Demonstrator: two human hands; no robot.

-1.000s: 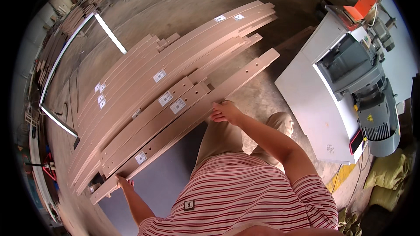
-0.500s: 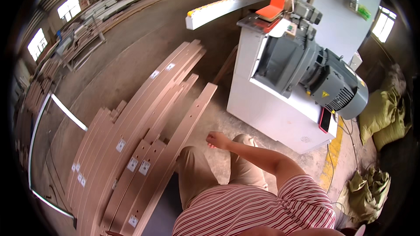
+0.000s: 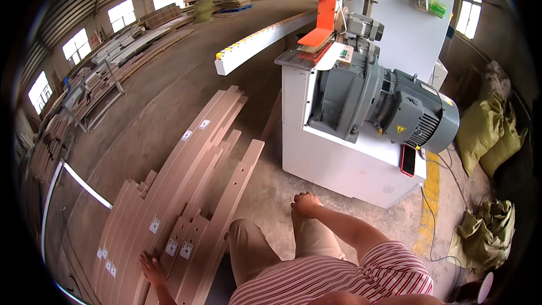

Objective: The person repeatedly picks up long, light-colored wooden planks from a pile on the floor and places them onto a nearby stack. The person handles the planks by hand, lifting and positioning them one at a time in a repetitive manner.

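Observation:
A stack of long pinkish-brown boards (image 3: 186, 164), some with drilled holes and white labels, lies on my left. My left hand (image 3: 152, 269) rests on the boards near their close end, its fingers spread and holding nothing. Beside my left leg, one board with holes near its far end (image 3: 240, 175) sticks out from the rest. My right hand (image 3: 305, 204) lies over my right knee, fingers apart and bent over the trouser cloth, with no object in it.
Ahead to the right stands a white machine cabinet (image 3: 339, 164) with a large grey motor (image 3: 418, 107) and a red-edged phone (image 3: 407, 161) on it. A white roller rail (image 3: 248, 51) extends from its left. Yellow-green sacks (image 3: 480, 130) and cables lie at the right.
My left hand has come into view on the boards. My right hand has moved from a loosely curled pose in the air onto my knee. The view has tilted up.

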